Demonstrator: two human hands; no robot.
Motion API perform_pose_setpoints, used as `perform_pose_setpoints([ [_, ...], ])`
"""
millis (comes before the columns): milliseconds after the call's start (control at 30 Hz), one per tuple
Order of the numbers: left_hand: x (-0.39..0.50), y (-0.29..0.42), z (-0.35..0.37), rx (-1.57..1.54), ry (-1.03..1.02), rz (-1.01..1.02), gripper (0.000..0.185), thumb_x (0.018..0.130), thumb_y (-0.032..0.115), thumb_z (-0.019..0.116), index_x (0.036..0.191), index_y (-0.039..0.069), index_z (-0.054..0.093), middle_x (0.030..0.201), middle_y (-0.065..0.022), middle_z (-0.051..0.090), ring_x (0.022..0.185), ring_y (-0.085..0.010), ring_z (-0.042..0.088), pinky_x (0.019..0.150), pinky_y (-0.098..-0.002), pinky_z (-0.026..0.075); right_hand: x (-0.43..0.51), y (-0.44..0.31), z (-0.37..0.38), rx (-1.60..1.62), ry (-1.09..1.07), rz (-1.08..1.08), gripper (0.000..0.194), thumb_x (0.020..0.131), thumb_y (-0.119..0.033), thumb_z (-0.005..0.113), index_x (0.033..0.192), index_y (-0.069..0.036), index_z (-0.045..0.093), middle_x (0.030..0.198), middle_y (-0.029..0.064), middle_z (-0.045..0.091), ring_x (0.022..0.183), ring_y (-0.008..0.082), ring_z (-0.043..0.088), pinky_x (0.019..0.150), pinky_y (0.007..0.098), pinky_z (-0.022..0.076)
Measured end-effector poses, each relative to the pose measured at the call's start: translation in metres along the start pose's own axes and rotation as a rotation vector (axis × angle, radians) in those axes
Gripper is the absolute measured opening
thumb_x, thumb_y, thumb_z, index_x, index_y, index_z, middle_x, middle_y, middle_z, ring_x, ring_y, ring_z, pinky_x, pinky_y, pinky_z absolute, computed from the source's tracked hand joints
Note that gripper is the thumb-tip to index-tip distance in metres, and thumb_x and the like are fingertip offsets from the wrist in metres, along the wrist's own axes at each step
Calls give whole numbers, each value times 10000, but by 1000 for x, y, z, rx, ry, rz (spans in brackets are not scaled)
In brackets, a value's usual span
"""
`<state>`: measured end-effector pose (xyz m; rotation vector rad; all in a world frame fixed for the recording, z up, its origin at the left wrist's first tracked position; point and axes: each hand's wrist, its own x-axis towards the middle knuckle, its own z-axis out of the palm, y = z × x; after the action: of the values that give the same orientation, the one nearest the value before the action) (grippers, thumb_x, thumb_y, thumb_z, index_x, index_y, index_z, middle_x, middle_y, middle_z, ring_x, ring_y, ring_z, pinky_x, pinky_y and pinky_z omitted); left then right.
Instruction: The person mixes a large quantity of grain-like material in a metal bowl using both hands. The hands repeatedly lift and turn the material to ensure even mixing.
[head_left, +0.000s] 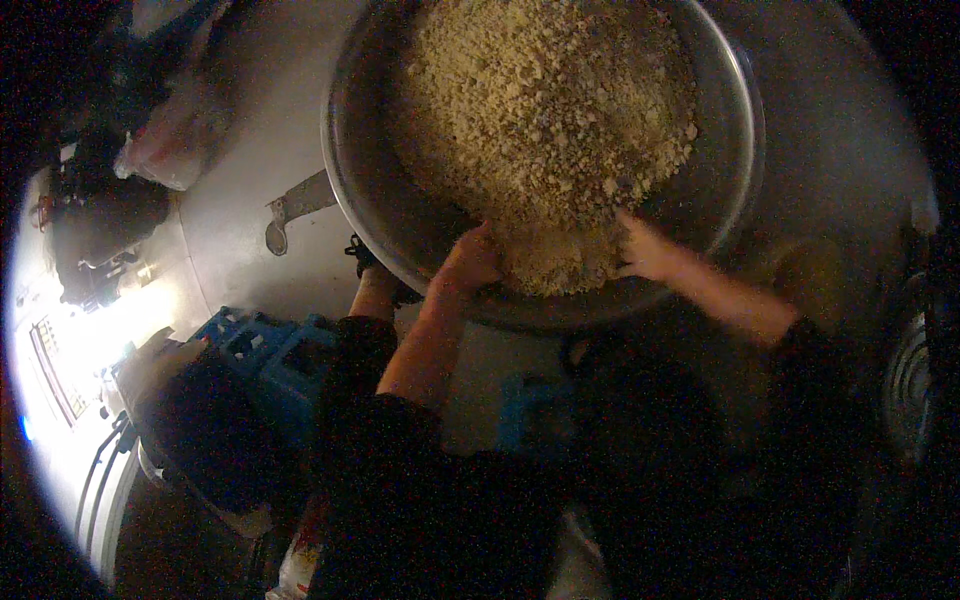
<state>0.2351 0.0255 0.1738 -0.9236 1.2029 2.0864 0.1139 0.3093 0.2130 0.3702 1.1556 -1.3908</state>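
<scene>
A large round metal bowl (739, 180) lies before me with a heap of pale yellow, crumbly mixture (555, 105) in it. The crumbs look coarse on top and finer at the near edge. My left hand (472, 259) is inside the near side of the bowl, touching the left edge of the heap; its fingers are partly hidden. Opposite it, my right hand (649, 247) touches the right edge with its fingers apart, blurred. A smaller tongue of crumbs lies between my hands. I cannot tell whether the left hand grips any of it.
A metal bracket (304, 202) juts from the bowl's left side. Another person's forearm (375, 292), with a dark band, reaches to the rim; a dark head (217, 420) is nearby. Blue plastic crates (255, 337) stand left and below. A plastic bag (161, 154) lies upper left.
</scene>
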Motion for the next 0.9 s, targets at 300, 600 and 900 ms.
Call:
perform_pose_setpoints([
  [300, 40, -10, 59, -430, -136, 434, 443, 950, 309, 356, 1313, 56, 367, 1264, -110, 479, 1142, -252, 471, 979, -399, 377, 97, 22, 47, 778, -44, -168, 519, 844, -436, 506, 1230, -90, 500, 1206, 72, 543, 1076, 255, 531, 913, 446, 433],
  [600, 36, 86, 82, -509, 192, 431, 470, 932, 419, 365, 1256, 85, 431, 1210, -116, 495, 1037, -283, 522, 789, -422, 485, 95, -60, 79, -215, 292, -615, 423, 769, -182, 631, 1146, -18, 533, 1087, 103, 566, 987, 223, 535, 793, 388, 448],
  [900, 4, 130, 122, -625, 286, 196, 569, 904, 534, 331, 1284, 119, 417, 1315, -112, 420, 1217, -265, 388, 1000, -526, 268, 61, -87, 127, -516, 337, -984, 535, 860, -475, 476, 1152, -31, 538, 1165, 174, 532, 1053, 300, 510, 928, 415, 378],
])
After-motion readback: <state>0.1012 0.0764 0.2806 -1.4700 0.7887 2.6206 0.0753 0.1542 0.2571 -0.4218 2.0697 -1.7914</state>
